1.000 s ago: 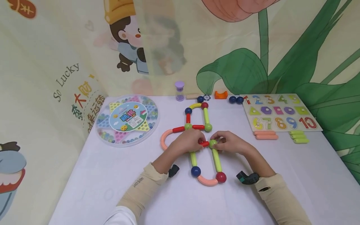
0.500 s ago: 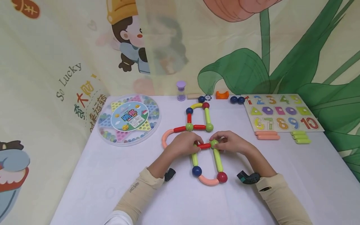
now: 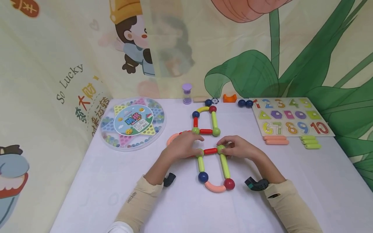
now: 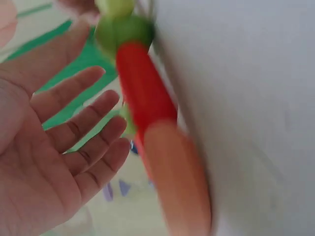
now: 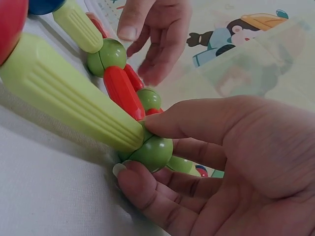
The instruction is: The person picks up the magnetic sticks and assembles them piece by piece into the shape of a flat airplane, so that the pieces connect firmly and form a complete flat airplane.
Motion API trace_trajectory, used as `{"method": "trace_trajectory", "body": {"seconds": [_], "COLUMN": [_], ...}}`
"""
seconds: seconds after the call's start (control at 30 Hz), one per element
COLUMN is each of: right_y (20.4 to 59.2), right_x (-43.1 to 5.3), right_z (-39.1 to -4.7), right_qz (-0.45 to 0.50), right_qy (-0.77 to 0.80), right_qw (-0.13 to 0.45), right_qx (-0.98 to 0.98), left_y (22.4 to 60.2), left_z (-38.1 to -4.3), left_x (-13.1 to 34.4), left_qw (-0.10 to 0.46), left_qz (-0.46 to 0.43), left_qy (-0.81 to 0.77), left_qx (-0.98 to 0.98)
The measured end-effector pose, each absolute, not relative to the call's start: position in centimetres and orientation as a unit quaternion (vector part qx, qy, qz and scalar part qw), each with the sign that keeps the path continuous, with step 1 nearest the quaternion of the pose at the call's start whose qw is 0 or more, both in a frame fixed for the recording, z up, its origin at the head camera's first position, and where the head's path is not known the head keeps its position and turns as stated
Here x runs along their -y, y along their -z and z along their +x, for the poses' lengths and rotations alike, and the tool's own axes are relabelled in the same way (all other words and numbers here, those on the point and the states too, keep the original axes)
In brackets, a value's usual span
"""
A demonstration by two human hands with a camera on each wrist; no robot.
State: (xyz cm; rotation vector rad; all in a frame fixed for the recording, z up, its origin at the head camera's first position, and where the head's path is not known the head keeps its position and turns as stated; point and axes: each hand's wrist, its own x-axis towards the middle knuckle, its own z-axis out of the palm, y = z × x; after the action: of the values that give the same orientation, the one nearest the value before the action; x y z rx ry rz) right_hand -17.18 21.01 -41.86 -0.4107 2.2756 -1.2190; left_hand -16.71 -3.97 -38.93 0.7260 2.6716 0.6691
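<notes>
My right hand (image 3: 239, 148) pinches a green ball (image 5: 156, 151) at the corner of a lower loop of toy sticks and balls. A short red stick (image 3: 210, 151) joins this ball to another green ball (image 5: 112, 55) on the left. Beside that second ball is my left hand (image 3: 182, 145), its fingers spread and holding nothing; the left wrist view shows its bare palm, apart from a red stick (image 4: 145, 88) and a peach curved stick (image 4: 178, 177). Light green sticks (image 3: 225, 165), a blue ball (image 3: 203, 177), a red ball (image 3: 229, 184) and a peach arc (image 3: 215, 187) form the loop's lower part.
An upper loop with a yellow arc (image 3: 203, 109) lies just beyond my hands. A round marble game board (image 3: 157, 137) is at left, a number puzzle board (image 3: 287, 123) at right. Loose peach sticks (image 3: 276, 142) and green sticks (image 3: 310, 142) lie below the puzzle. An hourglass (image 3: 187, 94) stands behind.
My left hand has let go of the red stick, slid left and spread its fingers, uncovering the left green ball. My right hand stays on its green ball.
</notes>
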Motion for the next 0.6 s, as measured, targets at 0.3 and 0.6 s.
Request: {"method": "trace_trajectory", "body": {"seconds": [0.3, 0.6], "right_y": [42.0, 39.8], "right_x": [-21.2, -25.9], "right_z": [-17.3, -17.7], "right_qz": [-0.171, -0.11], "right_qy": [0.436, 0.263], "right_qw": [0.26, 0.16], "right_qx": [-0.844, -0.945], "left_y": [39.1, 39.4], "left_z": [-17.2, -16.7], "left_x": [4.8, 4.1], "left_qw": [0.137, 0.132], "left_qz": [0.281, 0.262], "left_qy": [-0.198, -0.172], "left_qx": [-0.929, -0.941]}}
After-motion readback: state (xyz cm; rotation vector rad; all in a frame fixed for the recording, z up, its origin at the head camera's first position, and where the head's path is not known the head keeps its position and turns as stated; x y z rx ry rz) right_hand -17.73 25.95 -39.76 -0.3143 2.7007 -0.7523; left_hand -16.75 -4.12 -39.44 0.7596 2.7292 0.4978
